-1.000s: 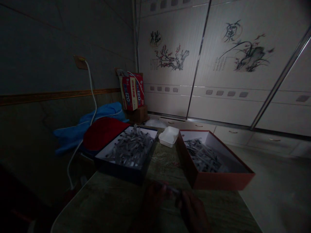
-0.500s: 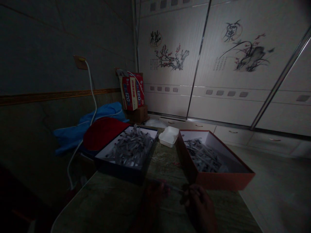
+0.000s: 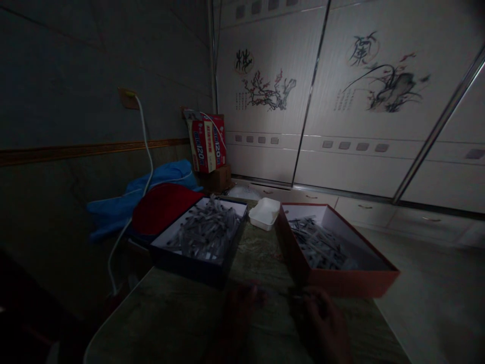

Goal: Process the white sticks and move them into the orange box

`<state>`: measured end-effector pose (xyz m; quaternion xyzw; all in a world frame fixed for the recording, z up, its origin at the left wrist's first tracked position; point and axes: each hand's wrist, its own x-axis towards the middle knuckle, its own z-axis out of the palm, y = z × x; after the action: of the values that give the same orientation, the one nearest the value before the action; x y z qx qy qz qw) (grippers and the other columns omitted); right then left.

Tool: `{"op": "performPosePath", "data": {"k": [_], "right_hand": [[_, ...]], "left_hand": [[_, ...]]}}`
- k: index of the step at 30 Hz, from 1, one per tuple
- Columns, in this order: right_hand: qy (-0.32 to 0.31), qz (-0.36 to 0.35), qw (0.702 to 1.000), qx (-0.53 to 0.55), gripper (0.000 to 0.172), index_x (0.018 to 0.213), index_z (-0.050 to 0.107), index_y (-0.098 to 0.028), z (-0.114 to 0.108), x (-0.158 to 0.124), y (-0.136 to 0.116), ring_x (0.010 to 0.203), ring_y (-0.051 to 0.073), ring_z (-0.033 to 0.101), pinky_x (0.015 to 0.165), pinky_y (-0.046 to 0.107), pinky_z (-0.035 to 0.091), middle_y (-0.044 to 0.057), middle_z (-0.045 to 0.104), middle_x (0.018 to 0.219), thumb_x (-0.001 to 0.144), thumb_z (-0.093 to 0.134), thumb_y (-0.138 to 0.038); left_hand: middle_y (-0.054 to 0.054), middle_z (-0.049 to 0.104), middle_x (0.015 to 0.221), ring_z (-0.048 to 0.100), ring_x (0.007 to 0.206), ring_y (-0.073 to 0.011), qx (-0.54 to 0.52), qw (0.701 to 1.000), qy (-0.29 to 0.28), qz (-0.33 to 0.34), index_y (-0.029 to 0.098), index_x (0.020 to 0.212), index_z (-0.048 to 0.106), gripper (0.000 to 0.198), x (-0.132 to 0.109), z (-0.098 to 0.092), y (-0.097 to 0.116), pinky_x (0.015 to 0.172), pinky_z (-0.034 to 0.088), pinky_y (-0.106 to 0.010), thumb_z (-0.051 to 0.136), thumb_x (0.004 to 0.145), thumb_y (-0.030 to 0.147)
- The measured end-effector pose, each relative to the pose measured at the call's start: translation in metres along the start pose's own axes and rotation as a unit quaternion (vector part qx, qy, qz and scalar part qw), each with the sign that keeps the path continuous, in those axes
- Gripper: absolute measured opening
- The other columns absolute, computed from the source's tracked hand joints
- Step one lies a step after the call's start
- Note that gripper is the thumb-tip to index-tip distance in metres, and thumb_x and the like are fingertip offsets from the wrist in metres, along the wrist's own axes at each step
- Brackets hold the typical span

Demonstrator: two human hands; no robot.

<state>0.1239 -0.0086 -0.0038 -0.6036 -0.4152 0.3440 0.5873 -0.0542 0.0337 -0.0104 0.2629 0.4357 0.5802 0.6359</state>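
Observation:
Low over the table, my left hand is closed, fingers pinched on a thin translucent tube that points right. To its right, my right hand is also closed, with a small dark piece between its fingertips; its kind is lost in the dim light. A dark blue box behind my left hand holds a heap of slim translucent tubes with dark ends. Beyond my right hand, a red-orange box contains more slim pieces.
Between the boxes, toward the back, stands a white plastic tray. A red round cloth item and a blue bag lie left. A white cable hangs from the wall socket. Cartons are stacked behind the table.
My right hand has moved a little to the right, away from my left hand. The thin piece that spanned both hands now shows a dark gap near my right fingers.

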Motion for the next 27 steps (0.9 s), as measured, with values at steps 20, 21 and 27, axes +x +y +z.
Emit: {"op": "performPosePath", "data": {"k": [20, 21, 27], "right_hand": [[0.162, -0.221, 0.919, -0.282, 0.043, 0.093, 0.063, -0.012, -0.055, 0.106, -0.067, 0.086, 0.032, 0.064, 0.076, 0.045, 0.049, 0.018, 0.069, 0.094, 0.075, 0.043, -0.047], [0.152, -0.228, 0.92, -0.28, 0.043, 0.094, 0.062, -0.012, -0.049, 0.097, -0.066, 0.085, 0.03, 0.065, 0.075, 0.043, 0.049, 0.018, 0.069, 0.093, 0.077, 0.042, -0.046], [-0.002, -0.341, 0.895, -0.288, 0.022, 0.091, 0.064, -0.021, -0.008, 0.02, -0.05, 0.079, 0.022, 0.064, 0.07, 0.033, 0.051, 0.007, 0.069, 0.086, 0.087, 0.047, -0.034]], "left_hand": [[-0.004, 0.07, 0.059, 0.065, 0.059, -0.0224, -0.004, 0.999, -0.043, -0.012, 0.016, 0.065, 0.068, 0.04, 0.005, -0.001, -0.005, 0.06, 0.05, -0.035, 0.082, 0.043, 0.046], [-0.004, 0.069, 0.059, 0.065, 0.059, -0.0231, 0.01, 0.999, -0.045, -0.012, 0.016, 0.064, 0.068, 0.039, 0.004, -0.001, -0.004, 0.06, 0.05, -0.036, 0.081, 0.043, 0.047], [-0.001, 0.063, 0.05, 0.058, 0.052, -0.0189, 0.161, 0.983, -0.065, 0.064, 0.016, 0.068, 0.069, 0.031, -0.002, -0.002, 0.0, 0.056, 0.047, -0.032, 0.07, 0.06, 0.046]]}}
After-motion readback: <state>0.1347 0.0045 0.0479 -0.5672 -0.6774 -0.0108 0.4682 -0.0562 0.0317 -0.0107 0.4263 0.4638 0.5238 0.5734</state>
